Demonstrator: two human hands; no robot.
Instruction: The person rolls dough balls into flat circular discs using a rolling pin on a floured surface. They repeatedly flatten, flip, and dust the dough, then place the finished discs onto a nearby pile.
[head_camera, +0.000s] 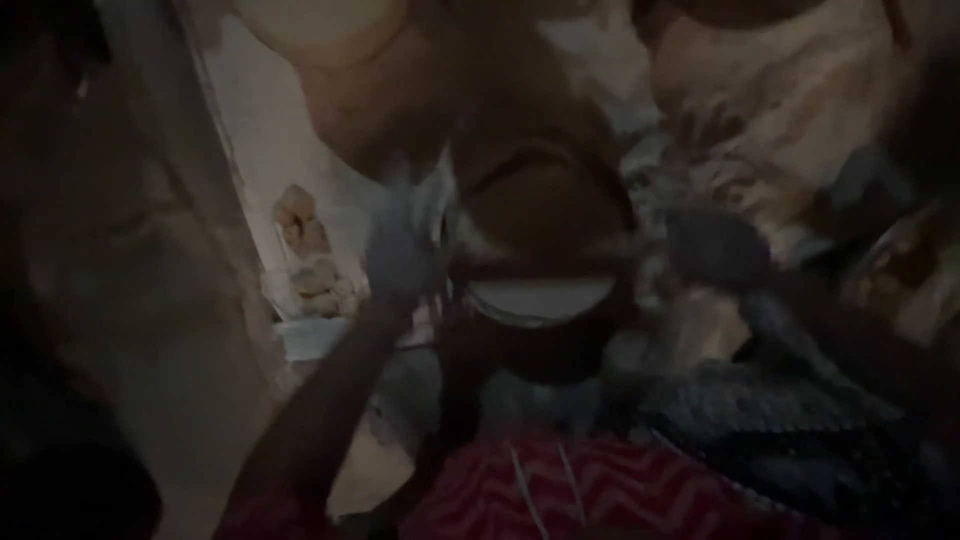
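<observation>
**Left hand at the rim of a dark pot**

While the dim, blurred view hides much, the left hand (400, 250) reaches up from the lower left, fingers seemingly spread; whether it grips anything I cannot tell. Just right of it sits a round dark pot (540, 345) with a pale, flat surface inside. Below the hand lies red zigzag-patterned cloth (600, 495); farther right, blue patterned fabric (800, 420).

You are in a dim, cramped home storage corner. Big round clay pots (800, 90) crowd the far side, with patterned cloth (790, 420) piled near right
</observation>
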